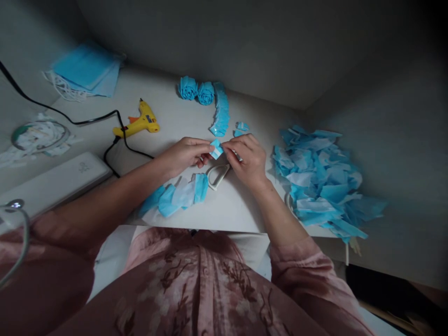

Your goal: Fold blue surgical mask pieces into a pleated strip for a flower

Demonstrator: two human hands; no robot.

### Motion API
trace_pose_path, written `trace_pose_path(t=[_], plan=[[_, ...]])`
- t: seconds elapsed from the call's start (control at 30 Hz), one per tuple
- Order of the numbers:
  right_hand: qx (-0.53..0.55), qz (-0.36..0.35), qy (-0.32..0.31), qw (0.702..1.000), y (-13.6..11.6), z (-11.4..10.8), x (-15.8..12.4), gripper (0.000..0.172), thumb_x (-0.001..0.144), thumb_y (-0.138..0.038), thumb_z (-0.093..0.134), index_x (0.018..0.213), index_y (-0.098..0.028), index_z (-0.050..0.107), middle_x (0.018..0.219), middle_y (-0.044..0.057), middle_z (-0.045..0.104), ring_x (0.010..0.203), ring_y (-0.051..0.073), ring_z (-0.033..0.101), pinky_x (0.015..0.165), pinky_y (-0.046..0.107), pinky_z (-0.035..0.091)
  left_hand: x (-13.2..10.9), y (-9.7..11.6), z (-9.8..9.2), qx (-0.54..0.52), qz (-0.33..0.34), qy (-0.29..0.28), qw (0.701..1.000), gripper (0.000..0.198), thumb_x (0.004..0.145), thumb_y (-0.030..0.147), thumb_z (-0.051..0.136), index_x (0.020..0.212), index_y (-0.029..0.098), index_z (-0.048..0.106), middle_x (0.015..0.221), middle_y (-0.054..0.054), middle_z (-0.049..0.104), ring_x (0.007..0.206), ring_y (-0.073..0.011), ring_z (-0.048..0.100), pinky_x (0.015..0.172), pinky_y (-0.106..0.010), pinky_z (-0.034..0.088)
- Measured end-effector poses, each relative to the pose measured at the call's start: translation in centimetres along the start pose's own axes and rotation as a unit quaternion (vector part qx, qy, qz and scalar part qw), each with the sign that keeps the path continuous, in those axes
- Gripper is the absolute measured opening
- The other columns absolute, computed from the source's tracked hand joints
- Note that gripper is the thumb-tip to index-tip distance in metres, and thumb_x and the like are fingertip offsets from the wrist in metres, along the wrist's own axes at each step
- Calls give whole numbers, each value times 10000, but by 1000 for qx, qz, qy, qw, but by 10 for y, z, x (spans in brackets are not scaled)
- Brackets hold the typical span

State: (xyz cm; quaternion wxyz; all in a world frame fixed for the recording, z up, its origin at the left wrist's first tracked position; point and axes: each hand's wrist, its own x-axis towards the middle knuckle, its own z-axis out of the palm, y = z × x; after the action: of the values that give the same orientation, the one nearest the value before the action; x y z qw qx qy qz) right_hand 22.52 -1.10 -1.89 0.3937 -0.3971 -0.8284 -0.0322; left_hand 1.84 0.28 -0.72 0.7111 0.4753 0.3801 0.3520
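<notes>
My left hand (185, 155) and my right hand (247, 158) meet over the white table (238, 210). Both pinch a small folded blue piece of mask fabric (216, 149) between their fingertips. White-handled scissors (217, 175) lie just below the hands. Cut blue and white fabric pieces (178, 195) lie by my left forearm. Two rolled blue fabric roses (196, 90) and a strip of folded blue pieces (220, 114) lie further back.
A yellow glue gun (140, 122) with a black cord (87, 121) lies at the left. A stack of blue face masks (86, 70) sits at the back left. A large heap of blue fabric scraps (320, 179) fills the right. A white box (52, 182) is at the left.
</notes>
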Motion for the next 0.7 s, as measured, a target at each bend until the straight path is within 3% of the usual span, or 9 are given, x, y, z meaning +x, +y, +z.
trace_pose_path(t=[0.2,0.37,0.5,0.6,0.7], plan=[[38,-22,-66,997,-1,-8,4,202,977,-257,549,1036,-247,742,970,71,728,940,222,654,845,391,505,3,-2,-1,-37,-20,1,999,99,803,167,692,713,127,693,602,-19,599,536,-92,522,526,-231,377],[61,-17,-52,997,-5,-10,6,243,985,-305,533,1042,-222,754,979,81,736,958,223,655,873,391,513,3,1,-2,-27,-24,2,999,128,832,182,679,714,134,687,594,-17,592,549,-98,527,522,-233,363],[160,129,-16,978,-2,-5,6,348,1018,-463,481,1138,-227,707,1028,68,732,975,203,667,887,373,534,3,0,-2,-12,-4,2,1000,102,816,204,712,754,126,692,625,-12,614,547,-89,531,536,-226,386],[270,236,-22,933,3,0,5,488,986,-599,482,1308,-254,605,1021,53,711,931,189,668,783,331,569,3,-1,-3,18,12,11,1000,144,802,251,742,768,124,684,654,-6,625,541,-76,521,549,-223,394],[354,273,-54,893,2,3,5,527,942,-643,537,1328,-287,582,955,31,675,865,182,656,747,337,590,3,-1,-3,50,27,22,998,200,792,297,758,742,132,658,665,2,619,548,-69,513,544,-218,378]])
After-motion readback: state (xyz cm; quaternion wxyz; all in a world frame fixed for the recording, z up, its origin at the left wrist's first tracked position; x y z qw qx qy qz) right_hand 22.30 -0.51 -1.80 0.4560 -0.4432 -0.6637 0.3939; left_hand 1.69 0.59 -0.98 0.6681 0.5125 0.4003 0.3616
